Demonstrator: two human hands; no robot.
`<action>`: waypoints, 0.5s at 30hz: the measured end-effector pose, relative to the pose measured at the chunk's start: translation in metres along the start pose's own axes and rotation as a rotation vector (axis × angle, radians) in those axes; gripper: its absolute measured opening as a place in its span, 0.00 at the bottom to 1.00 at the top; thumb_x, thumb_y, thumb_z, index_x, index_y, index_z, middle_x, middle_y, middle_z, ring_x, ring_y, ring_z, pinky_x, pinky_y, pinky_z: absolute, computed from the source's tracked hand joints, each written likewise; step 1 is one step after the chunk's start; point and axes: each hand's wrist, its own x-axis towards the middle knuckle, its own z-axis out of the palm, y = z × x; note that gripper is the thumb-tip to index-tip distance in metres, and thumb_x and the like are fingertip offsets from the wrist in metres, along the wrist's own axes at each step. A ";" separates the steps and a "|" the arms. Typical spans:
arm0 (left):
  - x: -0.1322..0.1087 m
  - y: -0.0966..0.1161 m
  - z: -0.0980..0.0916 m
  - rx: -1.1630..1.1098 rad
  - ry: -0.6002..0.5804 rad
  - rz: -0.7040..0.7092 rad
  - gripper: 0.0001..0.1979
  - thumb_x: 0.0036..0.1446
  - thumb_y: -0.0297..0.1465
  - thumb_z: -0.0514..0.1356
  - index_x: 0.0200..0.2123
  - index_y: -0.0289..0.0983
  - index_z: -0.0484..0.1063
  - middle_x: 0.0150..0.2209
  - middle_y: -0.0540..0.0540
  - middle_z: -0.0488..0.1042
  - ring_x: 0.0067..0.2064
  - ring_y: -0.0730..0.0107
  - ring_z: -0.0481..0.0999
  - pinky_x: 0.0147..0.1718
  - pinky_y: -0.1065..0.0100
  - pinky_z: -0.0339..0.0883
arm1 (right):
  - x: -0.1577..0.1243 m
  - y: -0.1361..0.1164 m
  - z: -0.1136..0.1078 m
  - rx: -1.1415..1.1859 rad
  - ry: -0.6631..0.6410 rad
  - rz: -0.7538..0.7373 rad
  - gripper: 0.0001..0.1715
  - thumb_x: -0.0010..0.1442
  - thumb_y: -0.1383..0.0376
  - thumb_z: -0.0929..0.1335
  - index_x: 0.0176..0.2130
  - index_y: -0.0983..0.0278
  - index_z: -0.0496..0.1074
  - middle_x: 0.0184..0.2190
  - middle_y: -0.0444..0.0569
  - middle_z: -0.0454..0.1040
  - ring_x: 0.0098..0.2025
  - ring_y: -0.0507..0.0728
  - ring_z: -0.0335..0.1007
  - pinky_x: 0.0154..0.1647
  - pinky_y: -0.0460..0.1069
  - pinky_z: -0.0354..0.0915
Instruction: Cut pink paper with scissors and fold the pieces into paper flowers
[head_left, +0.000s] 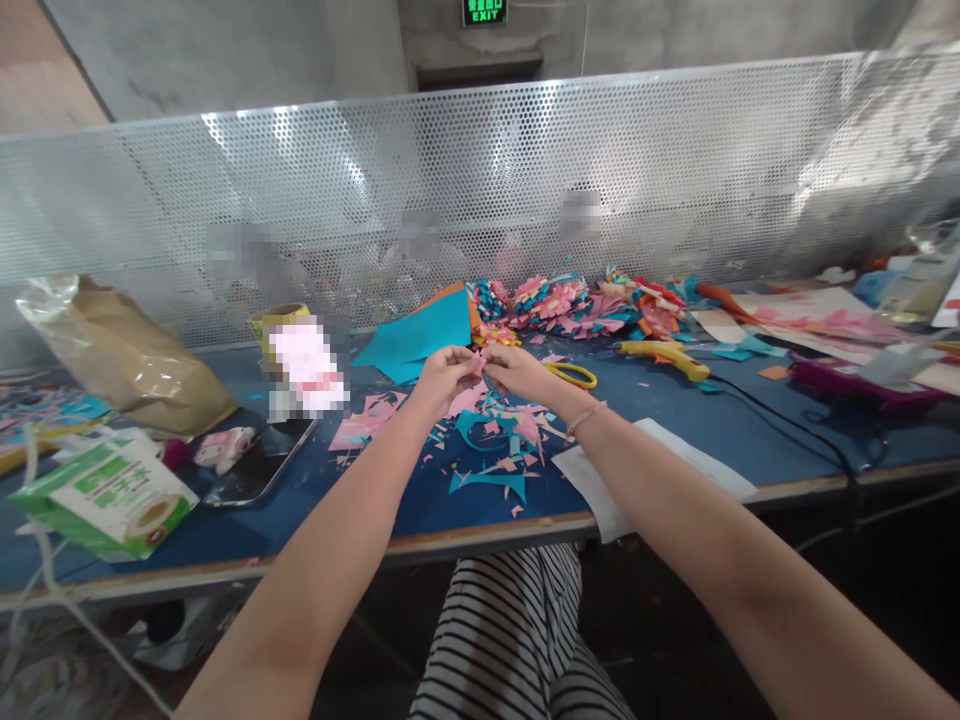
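Pinching a small pink paper piece between the fingertips of the left hand and right hand, over the surface.

The piece sits right in the narrow gap where the hands nearly meet, so neither is nearer; its long axis is too hidden by fingers to tell. Blue sheets lie just beyond the left hand, loose scraps spread on the near side of both, and a yellow loop handle rests to the right hand's right.

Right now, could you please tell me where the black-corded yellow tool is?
The yellow tool lies on the blue table, right of centre in the head view, between the yellow loop and the purple object.
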 end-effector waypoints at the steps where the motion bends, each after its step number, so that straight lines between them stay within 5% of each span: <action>1: 0.000 0.000 0.000 0.003 -0.001 -0.002 0.14 0.35 0.28 0.68 0.24 0.34 0.64 0.22 0.51 0.67 0.25 0.77 0.69 0.30 0.68 0.66 | 0.000 0.000 0.000 -0.013 -0.002 -0.010 0.07 0.53 0.68 0.59 0.26 0.65 0.63 0.18 0.41 0.63 0.22 0.49 0.57 0.25 0.44 0.52; 15: 0.002 -0.002 -0.001 0.025 0.008 -0.008 0.14 0.35 0.28 0.68 0.23 0.33 0.65 0.23 0.50 0.67 0.26 0.76 0.68 0.30 0.67 0.66 | -0.002 -0.006 -0.001 -0.094 -0.027 0.008 0.07 0.53 0.68 0.59 0.25 0.64 0.61 0.18 0.42 0.63 0.25 0.50 0.58 0.28 0.45 0.53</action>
